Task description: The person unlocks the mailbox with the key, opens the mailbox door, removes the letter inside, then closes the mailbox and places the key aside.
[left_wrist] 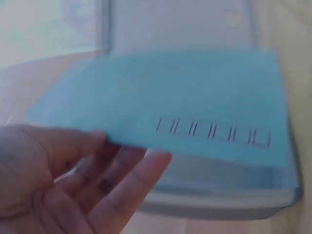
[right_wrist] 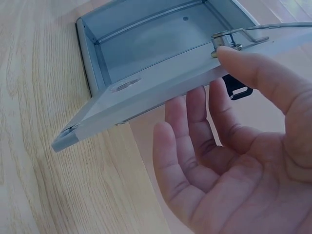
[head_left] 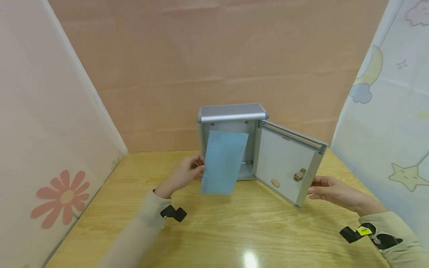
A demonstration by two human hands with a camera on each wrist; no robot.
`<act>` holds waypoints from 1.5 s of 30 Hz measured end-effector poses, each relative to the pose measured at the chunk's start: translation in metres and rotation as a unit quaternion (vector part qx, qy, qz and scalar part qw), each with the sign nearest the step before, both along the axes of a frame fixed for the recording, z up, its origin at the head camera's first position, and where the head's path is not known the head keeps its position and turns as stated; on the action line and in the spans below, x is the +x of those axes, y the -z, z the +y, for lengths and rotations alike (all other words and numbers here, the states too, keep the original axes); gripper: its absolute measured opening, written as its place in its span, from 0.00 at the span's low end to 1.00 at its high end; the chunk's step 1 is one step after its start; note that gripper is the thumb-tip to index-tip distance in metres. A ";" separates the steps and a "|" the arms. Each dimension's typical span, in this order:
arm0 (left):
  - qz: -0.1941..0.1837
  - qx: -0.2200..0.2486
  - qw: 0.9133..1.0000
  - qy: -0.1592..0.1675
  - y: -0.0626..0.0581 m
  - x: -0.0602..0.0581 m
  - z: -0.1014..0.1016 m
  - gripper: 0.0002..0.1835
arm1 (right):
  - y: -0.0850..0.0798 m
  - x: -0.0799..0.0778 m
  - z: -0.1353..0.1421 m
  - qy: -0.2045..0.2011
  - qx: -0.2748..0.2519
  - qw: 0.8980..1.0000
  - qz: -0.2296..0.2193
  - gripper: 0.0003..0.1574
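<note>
1. Grey metal formed the box (head_left: 232,112), which stood upright on the wooden tabletop (head_left: 207,238) with its front open.
2. Its door (head_left: 278,160) was swung out to the right side of the box, inner face showing, with a brass lock (head_left: 299,175) near the free edge and an oval patch (head_left: 275,182) lower down.
3. Inside, the back wall had two dark round spots near its top; part of the box's floor showed too, but the envelope hid much of the interior.
4. That blue envelope (head_left: 224,163) was tilted in front of the opening, above the tabletop; whether any of it reached inside could not be told. A row of red outlined squares ran along one end.
5. The left hand (head_left: 187,169) pinched the envelope's left edge between thumb and fingers.
6. The right hand (head_left: 338,191) gripped the door's free edge, its thumb close to the lock and its other fingers against the outer side.
</note>
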State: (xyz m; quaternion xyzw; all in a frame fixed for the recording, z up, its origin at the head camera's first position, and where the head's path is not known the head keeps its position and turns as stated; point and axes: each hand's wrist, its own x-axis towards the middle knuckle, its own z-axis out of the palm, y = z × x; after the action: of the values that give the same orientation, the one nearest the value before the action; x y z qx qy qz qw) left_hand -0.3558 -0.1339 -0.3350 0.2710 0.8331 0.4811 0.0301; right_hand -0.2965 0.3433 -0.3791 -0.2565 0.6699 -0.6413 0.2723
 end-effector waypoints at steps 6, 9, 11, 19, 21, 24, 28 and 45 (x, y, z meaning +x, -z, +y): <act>-0.059 0.196 0.974 0.096 -0.026 -0.013 -0.061 0.07 | 0.001 0.000 0.002 0.002 -0.005 1.000 -0.002 0.27; -0.107 0.259 0.954 0.109 -0.024 -0.030 -0.092 0.11 | 0.001 -0.001 0.002 -0.004 -0.014 1.000 -0.007 0.27; -0.160 0.274 0.941 0.114 -0.015 -0.042 -0.111 0.12 | 0.001 -0.001 0.002 -0.007 -0.020 1.000 -0.010 0.27; -0.339 0.101 0.935 0.029 0.049 -0.075 -0.142 0.05 | 0.001 -0.001 0.000 -0.009 -0.015 1.000 -0.005 0.27; -0.367 0.067 0.928 -0.001 0.061 -0.077 -0.141 0.05 | 0.001 -0.001 -0.001 -0.011 -0.014 1.000 -0.005 0.27; -0.392 0.037 0.919 -0.028 0.074 -0.077 -0.135 0.05 | 0.000 -0.001 -0.002 -0.012 -0.012 1.000 -0.006 0.26; -0.400 0.005 0.915 -0.044 0.082 -0.074 -0.125 0.04 | -0.001 -0.003 -0.003 -0.010 -0.007 1.000 0.000 0.27; -0.303 -0.164 0.926 -0.155 0.090 -0.073 -0.100 0.03 | 0.001 0.001 -0.004 -0.009 -0.020 1.000 -0.003 0.27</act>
State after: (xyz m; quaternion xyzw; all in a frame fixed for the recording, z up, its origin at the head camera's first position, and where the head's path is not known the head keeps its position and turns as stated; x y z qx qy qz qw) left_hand -0.4286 -0.2335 -0.4248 -0.0285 0.8831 0.3956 0.2505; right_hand -0.2960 0.3396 -0.3803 -0.2661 0.6540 -0.6525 0.2751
